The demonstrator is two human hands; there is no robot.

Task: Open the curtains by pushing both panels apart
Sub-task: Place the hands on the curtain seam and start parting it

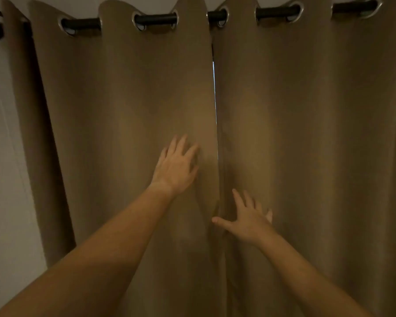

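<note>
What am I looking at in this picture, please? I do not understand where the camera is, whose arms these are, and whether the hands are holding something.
There is no machine here. A person wears a wide-angle camera on the head, so the single picture shows what that person sees, looking forward and a little down. The two bare arms coming in from the bottom belong to the wearer.

In front hang two brown curtain panels, the left panel and the right panel, carried by metal rings on a dark rod. They meet in the middle, where a thin slit of light shows.

The left hand lies on the left panel near its inner edge. The right hand, lower down, has its fingers spread against the right panel, thumb pointing toward the seam. Neither hand grips anything; both look open. The curtains are still closed.
</note>
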